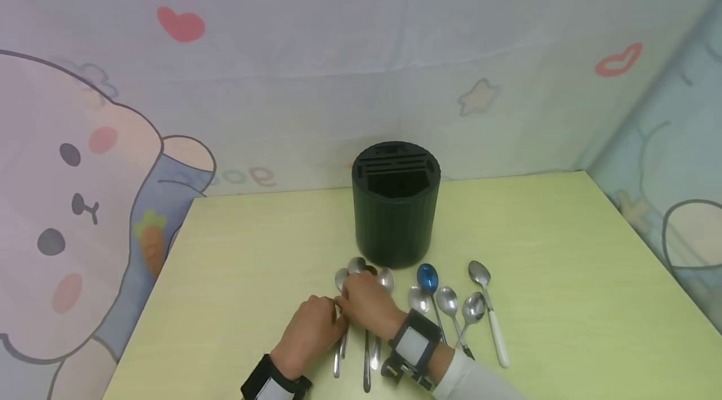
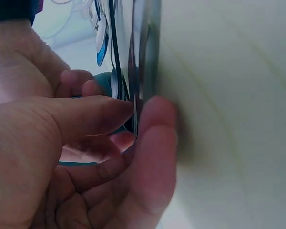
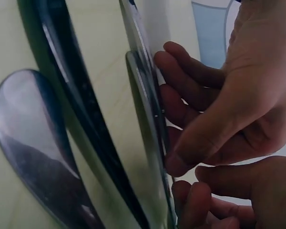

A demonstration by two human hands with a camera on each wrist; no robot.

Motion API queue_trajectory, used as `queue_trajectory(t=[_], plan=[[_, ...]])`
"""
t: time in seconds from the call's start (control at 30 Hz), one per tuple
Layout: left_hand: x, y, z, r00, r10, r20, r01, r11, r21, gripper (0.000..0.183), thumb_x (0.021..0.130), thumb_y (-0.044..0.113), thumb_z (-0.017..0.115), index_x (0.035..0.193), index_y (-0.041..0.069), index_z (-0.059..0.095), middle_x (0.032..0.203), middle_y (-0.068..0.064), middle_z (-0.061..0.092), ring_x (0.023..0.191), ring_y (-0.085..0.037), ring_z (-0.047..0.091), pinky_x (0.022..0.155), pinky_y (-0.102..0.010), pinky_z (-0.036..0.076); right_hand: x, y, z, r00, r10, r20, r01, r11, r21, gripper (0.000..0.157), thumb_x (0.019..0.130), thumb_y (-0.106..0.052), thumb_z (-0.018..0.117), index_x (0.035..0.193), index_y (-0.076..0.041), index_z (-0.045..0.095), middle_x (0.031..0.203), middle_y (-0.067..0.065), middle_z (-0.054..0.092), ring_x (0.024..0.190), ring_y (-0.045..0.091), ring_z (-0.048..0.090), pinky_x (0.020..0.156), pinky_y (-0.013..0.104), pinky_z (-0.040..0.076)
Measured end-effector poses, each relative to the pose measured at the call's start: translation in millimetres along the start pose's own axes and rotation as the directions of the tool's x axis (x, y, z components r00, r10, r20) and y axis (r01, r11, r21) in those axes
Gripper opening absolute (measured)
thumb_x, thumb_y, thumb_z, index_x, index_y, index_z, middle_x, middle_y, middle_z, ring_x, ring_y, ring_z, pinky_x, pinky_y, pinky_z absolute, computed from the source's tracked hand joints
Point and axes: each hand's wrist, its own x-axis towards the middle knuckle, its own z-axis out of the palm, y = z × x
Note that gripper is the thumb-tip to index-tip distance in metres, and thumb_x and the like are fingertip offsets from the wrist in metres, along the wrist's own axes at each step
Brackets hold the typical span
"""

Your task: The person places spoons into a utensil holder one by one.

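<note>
Several metal spoons lie in a cluster under and around both hands; one has a dark handle (image 1: 367, 362). My left hand (image 1: 311, 330) pinches a thin spoon handle (image 2: 135, 62) between thumb and forefinger, low over the tabletop, in the left wrist view. Over the same cluster my right hand (image 1: 369, 303) has bent fingers, its fingertips (image 3: 195, 198) close to the spoon's edge in the right wrist view. Whether they grip it is hidden. The hands meet at their fingers. Spoon bowls (image 1: 356, 264) show just beyond the right hand.
A dark green utensil holder (image 1: 395, 224) with a slotted top stands behind the spoons. Right of the right wrist lie more spoons, including a blue-bowled spoon (image 1: 427, 278) and a white-handled spoon (image 1: 496, 331). A patterned cloth (image 1: 316, 42) hangs behind the yellow table (image 1: 564, 249).
</note>
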Motion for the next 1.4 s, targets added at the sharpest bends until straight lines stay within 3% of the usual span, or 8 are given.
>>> queue_trajectory(t=[0.3,0.53,0.73,0.9,1.0,1.2,1.3,1.4], plan=[[1.9,-4.7,1.6,0.999,0.048,0.016,-0.047,0.998,-0.042,0.04,0.084,0.011,0.059,0.051,0.017,0.038,0.047,0.012,0.03,0.043,-0.005,0.033,0.04,-0.021,0.026,4.7,-1.2,8.0,0.995,0.1,0.027,-0.099,0.995,-0.019,0.05,0.086,-0.025,0.071,0.046,-0.016,0.043,0.05,-0.005,0.039,0.049,0.01,0.039,0.042,0.023,0.031],[0.9,-5.2,2.4,0.997,0.078,0.001,-0.078,0.996,-0.038,0.039,0.084,0.008,0.057,0.053,0.018,0.035,0.05,0.01,0.029,0.044,-0.005,0.03,0.041,-0.02,0.024,8.0,0.1,13.4,0.993,0.121,0.002,-0.121,0.99,-0.076,0.045,0.084,-0.026,0.071,0.048,-0.015,0.046,0.056,-0.001,0.048,0.051,0.013,0.043,0.043,0.024,0.033],[-0.5,-8.2,3.0,0.992,0.105,-0.063,-0.103,0.994,0.034,0.041,0.083,0.007,0.059,0.053,0.018,0.033,0.052,0.009,0.027,0.046,-0.005,0.027,0.041,-0.02,0.021,8.1,0.6,16.9,0.99,0.14,0.024,-0.141,0.99,0.03,0.04,0.077,-0.012,0.063,0.046,-0.017,0.039,0.049,-0.005,0.038,0.046,0.011,0.037,0.04,0.022,0.028],[4.7,-9.0,1.7,0.985,0.126,-0.115,-0.12,0.991,0.054,0.038,0.086,0.006,0.058,0.054,0.015,0.04,0.053,0.009,0.03,0.048,-0.005,0.028,0.043,-0.019,0.021,9.2,1.3,12.1,0.986,0.168,0.016,-0.169,0.98,0.103,0.045,0.078,-0.012,0.059,0.043,-0.02,0.032,0.042,-0.01,0.027,0.04,0.006,0.031,0.039,0.019,0.021],[6.2,-6.2,0.6,0.979,0.13,-0.157,-0.125,0.991,0.041,0.034,0.086,0.005,0.059,0.056,0.014,0.045,0.053,0.009,0.031,0.048,-0.004,0.029,0.043,-0.019,0.023,7.3,0.5,3.6,0.988,0.151,-0.016,-0.149,0.985,0.082,0.043,0.082,-0.017,0.061,0.046,-0.019,0.036,0.048,-0.01,0.032,0.046,0.008,0.036,0.044,0.021,0.026],[4.9,4.8,-11.3,0.967,0.129,-0.221,-0.134,0.991,-0.005,0.029,0.088,0.005,0.059,0.062,0.013,0.051,0.053,0.009,0.034,0.046,-0.002,0.03,0.042,-0.017,0.024,3.6,-5.8,-16.5,0.99,0.061,-0.124,-0.05,0.995,0.088,0.029,0.086,-0.019,0.064,0.058,-0.016,0.059,0.067,-0.005,0.053,0.059,0.009,0.046,0.053,0.022,0.037],[3.3,9.5,-17.4,0.959,0.131,-0.253,-0.15,0.987,-0.058,0.02,0.09,0.005,0.06,0.07,0.01,0.06,0.054,0.009,0.044,0.046,0.001,0.034,0.042,-0.015,0.028,1.3,-9.6,-27.5,0.985,0.001,-0.175,0.024,0.99,0.14,0.023,0.087,-0.014,0.062,0.064,-0.013,0.065,0.062,-0.005,0.056,0.056,0.007,0.046,0.049,0.019,0.036],[1.7,13.4,-20.2,0.946,0.136,-0.295,-0.18,0.976,-0.126,0.01,0.091,0.005,0.061,0.083,0.008,0.068,0.061,0.006,0.06,0.05,0.002,0.046,0.046,-0.014,0.038,-3.7,-13.1,-38.7,0.981,-0.006,-0.194,0.045,0.979,0.197,0.017,0.088,-0.013,0.061,0.073,-0.012,0.07,0.062,-0.006,0.058,0.056,0.006,0.047,0.049,0.018,0.037]])
